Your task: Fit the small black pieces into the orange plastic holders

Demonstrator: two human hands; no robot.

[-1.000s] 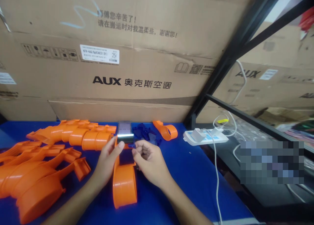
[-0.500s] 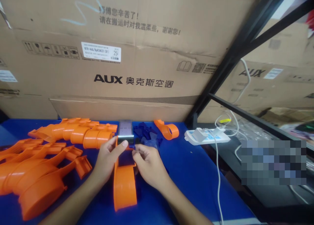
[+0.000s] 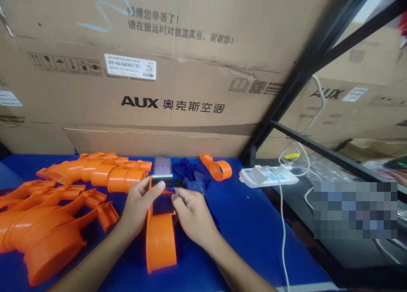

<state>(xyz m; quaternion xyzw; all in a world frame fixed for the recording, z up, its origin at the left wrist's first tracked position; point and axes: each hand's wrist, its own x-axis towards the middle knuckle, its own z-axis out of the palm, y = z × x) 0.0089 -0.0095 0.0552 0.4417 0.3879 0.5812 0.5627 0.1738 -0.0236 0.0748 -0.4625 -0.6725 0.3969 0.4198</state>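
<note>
An orange plastic tape dispenser (image 3: pixel 161 243) lies lengthwise before me, its wide round hub toward me. My left hand (image 3: pixel 143 200) grips its far end, thumb laid across the top and fingers curled on the left side. At that same end my right hand (image 3: pixel 192 213) is closed in a pinch, fingertips against the right side. Between the two hands shows a bit of a small dark-blue plastic piece (image 3: pixel 169 189), partly hidden by the fingers. Just beyond my left thumb stands a phone-like device (image 3: pixel 162 168) with a lit screen. A heap of blue plastic pieces (image 3: pixel 187 169) lies behind my right hand.
Several orange dispensers (image 3: pixel 52 245) lie nested at the left, with another row (image 3: pixel 108 175) behind them. A single orange dispenser (image 3: pixel 219 169) sits at the back right. A white power strip (image 3: pixel 270 176) with cables lies by the black metal frame (image 3: pixel 286 88). A large carton (image 3: pixel 174 126) walls the back.
Almost nothing differs. The orange dispenser's near end has shifted slightly left, and both hands keep their hold at its far end.
</note>
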